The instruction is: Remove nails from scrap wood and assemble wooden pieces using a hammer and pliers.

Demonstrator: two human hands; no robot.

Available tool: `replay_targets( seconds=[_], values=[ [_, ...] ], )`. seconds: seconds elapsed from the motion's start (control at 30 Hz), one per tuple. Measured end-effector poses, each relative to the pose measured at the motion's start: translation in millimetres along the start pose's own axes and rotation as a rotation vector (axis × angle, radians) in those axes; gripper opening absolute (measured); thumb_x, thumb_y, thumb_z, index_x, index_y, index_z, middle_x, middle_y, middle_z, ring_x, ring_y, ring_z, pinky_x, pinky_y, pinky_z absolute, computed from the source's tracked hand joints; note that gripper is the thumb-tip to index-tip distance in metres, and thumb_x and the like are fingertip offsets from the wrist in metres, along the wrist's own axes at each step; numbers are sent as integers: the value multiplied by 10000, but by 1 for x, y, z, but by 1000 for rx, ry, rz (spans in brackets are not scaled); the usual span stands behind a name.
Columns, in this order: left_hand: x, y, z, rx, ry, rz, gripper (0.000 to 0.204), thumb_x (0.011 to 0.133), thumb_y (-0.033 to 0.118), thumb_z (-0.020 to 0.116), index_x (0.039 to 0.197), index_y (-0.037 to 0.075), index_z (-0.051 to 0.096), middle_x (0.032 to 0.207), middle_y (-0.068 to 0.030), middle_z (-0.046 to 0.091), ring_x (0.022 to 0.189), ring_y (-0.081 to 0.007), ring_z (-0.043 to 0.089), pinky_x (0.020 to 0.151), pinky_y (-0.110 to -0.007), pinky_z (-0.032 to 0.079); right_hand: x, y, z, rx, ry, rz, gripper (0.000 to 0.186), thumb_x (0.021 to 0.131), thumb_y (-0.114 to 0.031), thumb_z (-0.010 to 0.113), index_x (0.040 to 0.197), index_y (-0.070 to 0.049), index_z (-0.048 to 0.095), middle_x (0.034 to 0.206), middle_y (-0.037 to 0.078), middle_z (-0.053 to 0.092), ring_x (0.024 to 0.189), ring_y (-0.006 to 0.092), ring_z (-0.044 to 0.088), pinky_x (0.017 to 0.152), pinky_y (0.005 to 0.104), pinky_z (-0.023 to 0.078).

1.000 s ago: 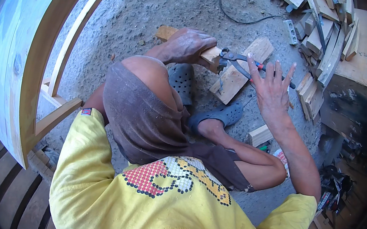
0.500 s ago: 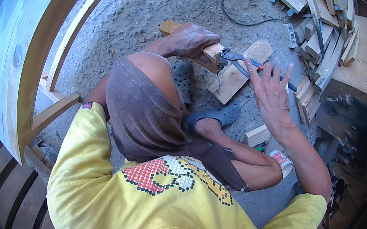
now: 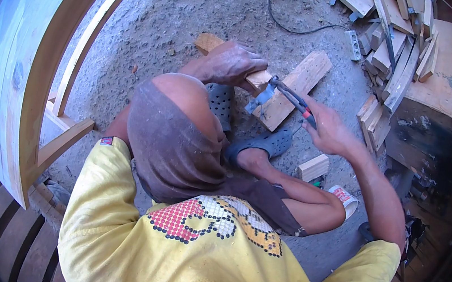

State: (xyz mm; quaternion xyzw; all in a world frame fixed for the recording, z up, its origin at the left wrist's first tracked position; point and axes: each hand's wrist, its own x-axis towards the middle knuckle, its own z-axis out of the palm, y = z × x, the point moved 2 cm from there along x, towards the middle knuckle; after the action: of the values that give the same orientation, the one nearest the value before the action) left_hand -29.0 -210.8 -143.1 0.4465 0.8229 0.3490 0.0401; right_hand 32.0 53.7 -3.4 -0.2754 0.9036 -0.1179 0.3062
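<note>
My left hand (image 3: 233, 62) is wrapped round a short wooden block (image 3: 209, 42) beyond my raised knee, and both ends of the block stick out. My right hand (image 3: 328, 126) is closed on the handles of a pair of pincers (image 3: 291, 97) with red and dark grips. The head of the pincers touches the block's right end. Just below that end is a blue-grey piece (image 3: 262, 99); its kind is unclear. Behind the pincers, a flat wooden board (image 3: 306, 74) lies slanted on the ground.
Offcuts (image 3: 397, 55) are heaped at the far right, beside a power strip (image 3: 354, 45) and a black cable (image 3: 279, 19). A small wood block (image 3: 314, 167) and a white cup (image 3: 343, 201) stand near my right leg. A curved wooden frame (image 3: 48, 60) rises at the left.
My right hand has gone from spread fingers to a closed grip on the pincers. Their handles have swung toward me. The blue-grey piece now shows more plainly below the block's end.
</note>
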Motion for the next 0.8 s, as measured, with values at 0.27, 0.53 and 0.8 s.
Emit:
replay_targets(
  seconds=[0.27, 0.53, 0.8],
  values=[
    [-24, -6, -1, 36, 110, 47, 386, 715, 196, 845, 1040, 91, 665, 929, -79, 704, 908, -290, 705, 787, -407, 544, 6, 21, 20, 37, 1, 142, 364, 877, -36, 692, 1206, 13, 543, 1085, 289, 663, 1038, 517, 647, 841, 574, 524],
    [-55, -17, -9, 43, 312, 29, 416, 704, 225, 868, 1053, 87, 689, 928, -64, 718, 836, -262, 708, 753, -388, 547, 94, 50, 86, 276, 272, -225, 396, 841, 22, 673, 1218, -4, 554, 1029, 231, 628, 967, 486, 646, 773, 520, 536],
    [-35, -12, -4, 52, 200, 1, 412, 723, 196, 865, 1080, 107, 679, 951, -60, 714, 903, -283, 715, 812, -405, 566, 22, 34, 21, -8, 142, -95, 716, 817, 46, 643, 1505, -55, 477, 1120, 187, 592, 1043, 414, 625, 898, 513, 529]
  ],
)
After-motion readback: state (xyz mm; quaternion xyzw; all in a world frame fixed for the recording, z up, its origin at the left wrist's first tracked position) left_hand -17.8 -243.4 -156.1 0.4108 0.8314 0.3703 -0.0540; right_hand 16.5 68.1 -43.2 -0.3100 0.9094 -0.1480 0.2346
